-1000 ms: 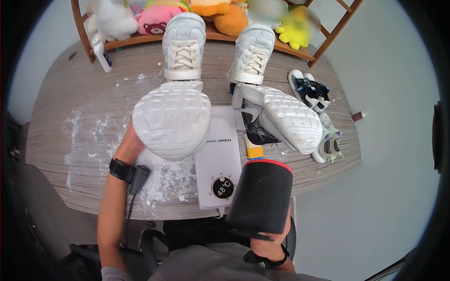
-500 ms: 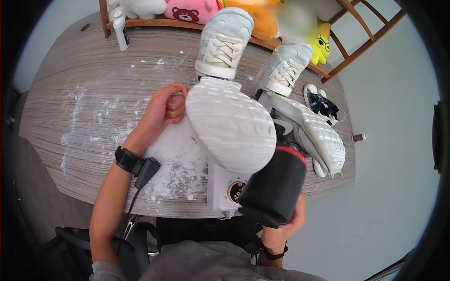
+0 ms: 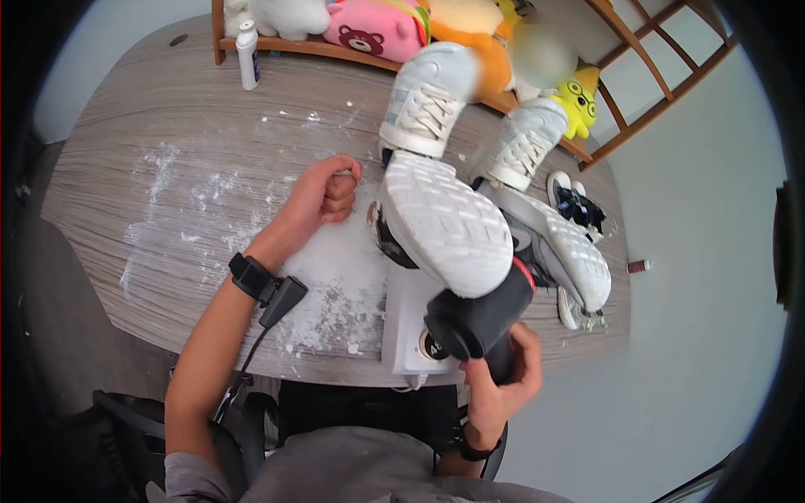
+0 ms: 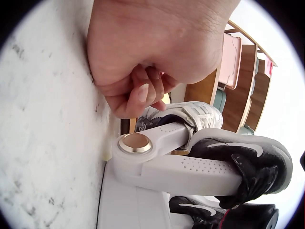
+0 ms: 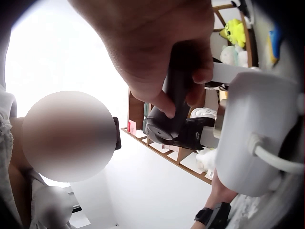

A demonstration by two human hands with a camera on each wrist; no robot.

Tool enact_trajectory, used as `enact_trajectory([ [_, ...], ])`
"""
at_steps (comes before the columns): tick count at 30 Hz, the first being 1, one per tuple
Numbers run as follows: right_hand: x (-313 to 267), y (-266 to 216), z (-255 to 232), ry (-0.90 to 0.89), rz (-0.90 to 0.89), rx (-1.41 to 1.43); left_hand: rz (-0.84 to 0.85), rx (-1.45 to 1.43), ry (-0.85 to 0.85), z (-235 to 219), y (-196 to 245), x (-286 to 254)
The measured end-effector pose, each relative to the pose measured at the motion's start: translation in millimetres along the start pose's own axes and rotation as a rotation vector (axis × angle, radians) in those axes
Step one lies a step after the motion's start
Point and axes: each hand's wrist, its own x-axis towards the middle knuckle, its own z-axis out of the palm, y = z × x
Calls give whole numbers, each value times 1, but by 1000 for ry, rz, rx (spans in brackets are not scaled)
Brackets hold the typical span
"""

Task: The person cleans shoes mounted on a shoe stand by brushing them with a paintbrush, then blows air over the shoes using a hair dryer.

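On my feed, cylindrical plastic device [image 3: 478, 323] black, rim red. I see ridged rubber sole [image 3: 449, 226] plain white; black low-cut shoe [image 4: 224, 152] with white swoosh. Boxy plastic base [image 3: 407, 318] white; round dial [image 3: 432, 346] black, digits white; round metallic cap [image 4: 135, 142] gold. Wood-grain tabletop [image 3: 109, 176] grey-brown, streaked white. I note pink plush toy [image 3: 394, 29] with brown bear face, bespectacled yellow plush toy [image 3: 579, 99].
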Motion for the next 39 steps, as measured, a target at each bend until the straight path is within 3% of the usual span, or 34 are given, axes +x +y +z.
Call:
enact_trajectory([
  [2,4,-8,2,43,82,-7,24,2,-35,-1,-1,1],
  [8,9,-15,8,50,68,-22,5,52,-33,6,6,-7],
  [10,12,-23,10,42,168,-26,10,51,-40,5,7,-7],
  [14,19,-33,2,7,140,-31,2,26,-48,4,3,-5],
  [16,22,-29,-5,-99,72,-189,-3,32,-50,3,3,-3],
  [20,23,-29,-17,-182,44,-230,28,31,-21,9,4,-6],
  [22,21,-28,-26,-188,38,-231,3,-19,54,12,3,-6],
  [26,22,-23,-53,-211,69,-183,11,14,44,10,2,-5],
  [32,42,-23,-83,-237,-28,-240,7,121,231,19,1,-15],
  [35,48,-17,-89,-284,-168,-240,309,328,-100,-24,-22,-3],
  [36,45,-12,-87,-276,-156,-222,299,349,-100,-39,-25,-1],
  [38,28,-1,-77,-288,25,140,278,394,-105,-46,-14,5],
  [39,16,7,-67,-310,22,275,263,421,-109,-50,-8,8],
])
